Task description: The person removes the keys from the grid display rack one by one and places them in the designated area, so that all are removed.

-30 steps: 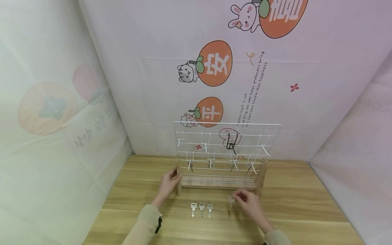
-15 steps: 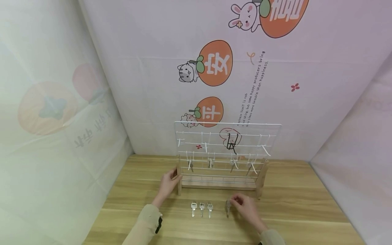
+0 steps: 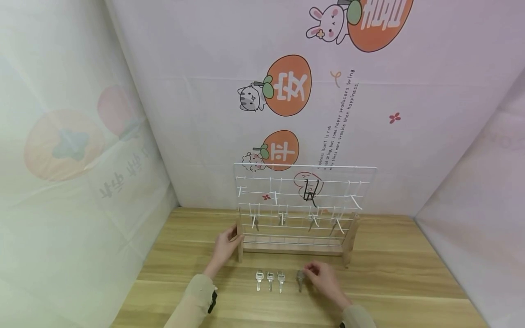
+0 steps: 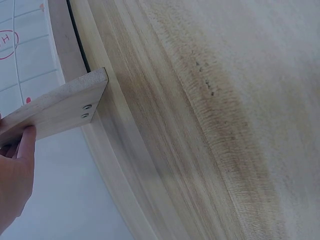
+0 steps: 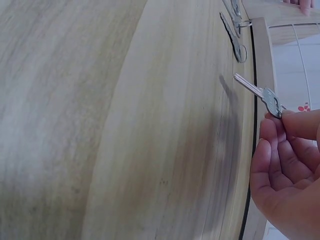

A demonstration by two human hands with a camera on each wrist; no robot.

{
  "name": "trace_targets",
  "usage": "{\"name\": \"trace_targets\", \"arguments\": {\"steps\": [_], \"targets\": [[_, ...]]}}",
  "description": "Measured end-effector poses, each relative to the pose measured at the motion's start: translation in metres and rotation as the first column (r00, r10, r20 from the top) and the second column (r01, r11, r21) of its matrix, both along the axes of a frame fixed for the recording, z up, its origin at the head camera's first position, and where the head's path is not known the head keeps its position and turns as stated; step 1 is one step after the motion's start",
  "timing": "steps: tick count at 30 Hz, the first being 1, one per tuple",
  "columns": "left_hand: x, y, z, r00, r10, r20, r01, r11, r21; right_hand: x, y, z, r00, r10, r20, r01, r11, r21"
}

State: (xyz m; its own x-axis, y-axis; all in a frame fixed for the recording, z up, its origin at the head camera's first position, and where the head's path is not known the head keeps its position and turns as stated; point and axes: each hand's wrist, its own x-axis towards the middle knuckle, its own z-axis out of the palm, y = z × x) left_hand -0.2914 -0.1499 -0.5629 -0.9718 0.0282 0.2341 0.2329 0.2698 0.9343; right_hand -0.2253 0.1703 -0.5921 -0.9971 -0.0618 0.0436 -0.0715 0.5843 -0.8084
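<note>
My right hand (image 3: pixel 324 279) pinches a silver key (image 5: pixel 270 102) by its head, between thumb and forefinger. In the right wrist view the key's blade points away from the fingers, a little above the table, and casts a shadow. To its left, three keys with small rings lie in a row: a left key (image 3: pixel 259 279), a middle key (image 3: pixel 270 280) and a right key (image 3: pixel 280 281). My left hand (image 3: pixel 224 248) grips the left wooden upright (image 4: pixel 65 107) of a white wire rack (image 3: pixel 293 240), thumb on one side, other fingers partly hidden behind.
Several keys, among them a hanging key (image 3: pixel 282 219), hang from white hooks on the rack's lower row. Above them are further white hooks and a black hook (image 3: pixel 310 193). A printed cloth (image 3: pixel 205 114) rises behind the wooden table (image 3: pixel 393 273).
My right hand has moved left and slightly towards the person with its key, closer to the three lying keys. The left hand has stayed on the rack's upright.
</note>
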Motion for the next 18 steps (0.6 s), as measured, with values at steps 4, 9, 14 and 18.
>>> {"name": "trace_targets", "arguments": {"steps": [4, 9, 14, 18], "targets": [[-0.0005, 0.0000, -0.0010, 1.000, 0.005, -0.003, -0.005, 1.000, -0.009, -0.0012, -0.0016, -0.0015, 1.000, 0.018, -0.002, -0.018, 1.000, 0.004], [-0.0013, -0.0004, -0.0022, 1.000, 0.007, 0.012, -0.007, 1.000, -0.021, -0.0027, -0.0031, -0.0027, 0.999, 0.054, -0.004, -0.054, 0.999, 0.006], [-0.0019, -0.0005, -0.0035, 1.000, 0.000, 0.003, 0.000, 1.000, -0.014, -0.0042, -0.0065, -0.0027, 0.997, 0.075, -0.020, -0.075, 0.997, 0.012], [-0.0009, 0.0014, -0.0015, 1.000, 0.013, 0.004, -0.013, 1.000, -0.014, -0.0049, -0.0100, -0.0033, 0.996, 0.093, -0.009, -0.093, 0.996, 0.010]]}}
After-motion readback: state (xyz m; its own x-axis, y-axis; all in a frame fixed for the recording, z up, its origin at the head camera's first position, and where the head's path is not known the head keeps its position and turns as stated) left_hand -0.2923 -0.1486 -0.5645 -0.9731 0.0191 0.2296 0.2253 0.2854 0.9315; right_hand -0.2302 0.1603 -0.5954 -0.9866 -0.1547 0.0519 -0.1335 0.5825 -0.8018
